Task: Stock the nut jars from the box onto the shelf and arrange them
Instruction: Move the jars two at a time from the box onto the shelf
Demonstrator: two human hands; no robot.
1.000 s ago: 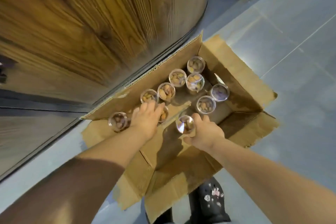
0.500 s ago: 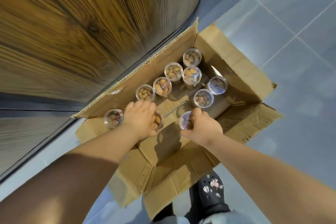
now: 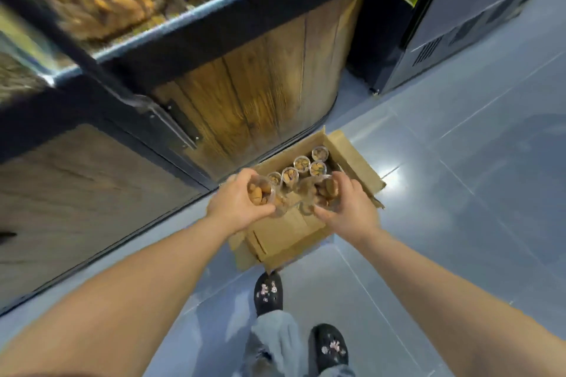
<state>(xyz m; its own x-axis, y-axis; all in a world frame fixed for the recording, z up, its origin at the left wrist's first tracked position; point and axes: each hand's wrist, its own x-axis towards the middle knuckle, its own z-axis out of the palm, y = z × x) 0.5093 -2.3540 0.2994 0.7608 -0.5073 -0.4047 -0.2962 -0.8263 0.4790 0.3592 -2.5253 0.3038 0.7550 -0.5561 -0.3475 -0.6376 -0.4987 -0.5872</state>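
Note:
My left hand (image 3: 237,208) grips a clear nut jar (image 3: 260,193), tilted, above the open cardboard box (image 3: 288,239) on the floor. My right hand (image 3: 349,208) grips another clear nut jar (image 3: 324,190), close beside the first. Several more nut jars (image 3: 301,164) stand in a row in the far part of the box. The shelf (image 3: 196,14) runs along the top left, with a metal edge and bagged snacks on it.
A wooden cabinet front (image 3: 251,101) rises under the shelf, right behind the box. A dark appliance (image 3: 477,15) stands at the upper right. Grey floor tiles (image 3: 459,193) stretch to the right. My feet in black clogs (image 3: 268,292) are just before the box.
Both hands have lifted a jar each out of the box and brought them together. The view has risen, so the shelf and its snacks have come into sight.

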